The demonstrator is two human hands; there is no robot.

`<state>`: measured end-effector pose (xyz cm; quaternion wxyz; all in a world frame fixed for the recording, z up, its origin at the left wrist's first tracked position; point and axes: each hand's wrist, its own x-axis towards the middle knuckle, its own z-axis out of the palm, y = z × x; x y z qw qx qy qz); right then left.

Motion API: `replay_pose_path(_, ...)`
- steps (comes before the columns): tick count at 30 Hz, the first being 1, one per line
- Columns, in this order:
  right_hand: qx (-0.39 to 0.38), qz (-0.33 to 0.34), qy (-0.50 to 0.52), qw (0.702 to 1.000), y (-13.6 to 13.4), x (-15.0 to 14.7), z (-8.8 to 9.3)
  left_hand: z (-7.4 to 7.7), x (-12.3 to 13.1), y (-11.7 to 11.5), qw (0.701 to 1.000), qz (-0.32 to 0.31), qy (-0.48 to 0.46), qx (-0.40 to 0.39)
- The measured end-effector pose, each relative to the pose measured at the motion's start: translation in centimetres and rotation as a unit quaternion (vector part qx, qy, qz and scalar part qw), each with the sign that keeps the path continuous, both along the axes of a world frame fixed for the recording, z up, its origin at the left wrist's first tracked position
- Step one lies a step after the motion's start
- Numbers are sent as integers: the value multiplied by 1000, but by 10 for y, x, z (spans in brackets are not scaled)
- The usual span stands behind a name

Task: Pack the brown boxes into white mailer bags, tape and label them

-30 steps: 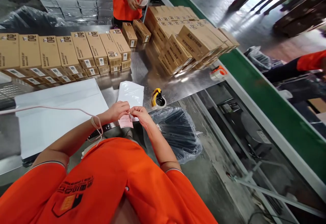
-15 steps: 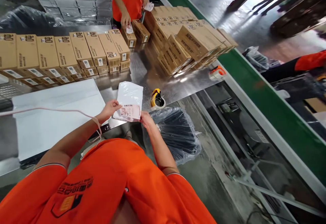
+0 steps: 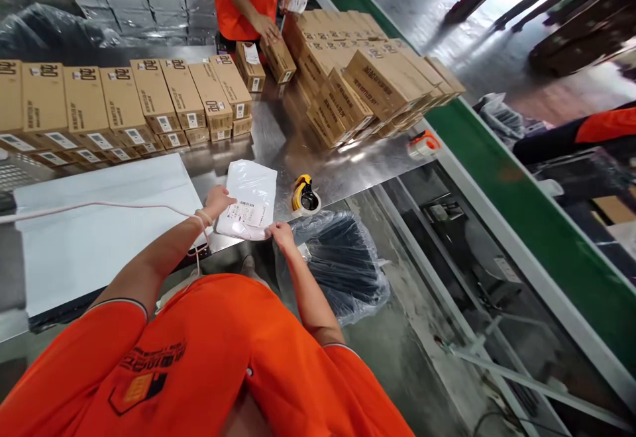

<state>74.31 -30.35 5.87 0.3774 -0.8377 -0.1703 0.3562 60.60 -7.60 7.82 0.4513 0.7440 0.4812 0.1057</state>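
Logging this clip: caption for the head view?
Left hand and right hand steady a labelled white plastic mailer on a steel table.

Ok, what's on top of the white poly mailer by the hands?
A printed barcode label lies on the white poly mailer; the right hand touches the mailer's lower corner. Whatever lies beneath the label is covered.

Between the two hands [image 3: 217, 202] lies one mailer [image 3: 251, 189] bearing one label [image 3: 243, 213]; ahead of them sit two tape dispensers [image 3: 304, 195]; to their right, one black bag [image 3: 342, 268].
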Motion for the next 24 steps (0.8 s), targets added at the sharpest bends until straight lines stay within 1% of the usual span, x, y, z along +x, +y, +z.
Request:
replay_pose_path(2, -22, -9, -5, 1000, 0, 3, -1, -9, 1, -3, 999, 4, 29, 16)
replay_pose_path(4, -37, -15, -7, 999, -1, 6, -1, -16, 1, -9, 999, -11, 28, 43)
replay_pose_path(7, -46, -26, -14, 999, -2, 9, -1, -20, -1, -18, 993, -44, 23, 108)
replay_pose_path(9, -47, -36, -18, 998, -5, 10, -1, -20, -1, -25, 985, -81, 27, 151)
replay_pose_path(11, -49, -50, -21, 997, -13, 14, -1, -22, -1, -34, 975, -142, 20, 168)
replay_pose_path(13, -56, -69, -27, 996, -29, 23, 0, -26, -4, -46, 958, -237, 2, 163)
replay_pose_path(15, -67, -95, -38, 992, -54, 37, 3, -34, -9, -58, 921, -348, -2, 178)
replay_pose_path(16, -72, -108, -42, 991, -67, 43, 5, -38, -13, -63, 899, -393, 5, 195)
replay_pose_path(17, -74, -119, -45, 989, -79, 49, 7, -41, -16, -67, 880, -425, 17, 213)
replay_pose_path(18, -75, -127, -46, 988, -89, 53, 8, -45, -19, -70, 866, -443, 33, 229)
replay_pose_path(19, -73, -132, -45, 988, -94, 53, 9, -47, -21, -71, 860, -448, 47, 239)
replay_pose_path(21, -48, -130, -20, 990, -90, 45, 6, -49, -22, -71, 855, -452, 68, 247)
replay_pose_path(22, -23, -125, 1, 992, -81, 37, 2, -49, -22, -71, 853, -454, 72, 249)
replay_pose_path(24, 32, -117, 36, 992, -54, 19, -8, -46, -19, -69, 849, -457, 67, 255)
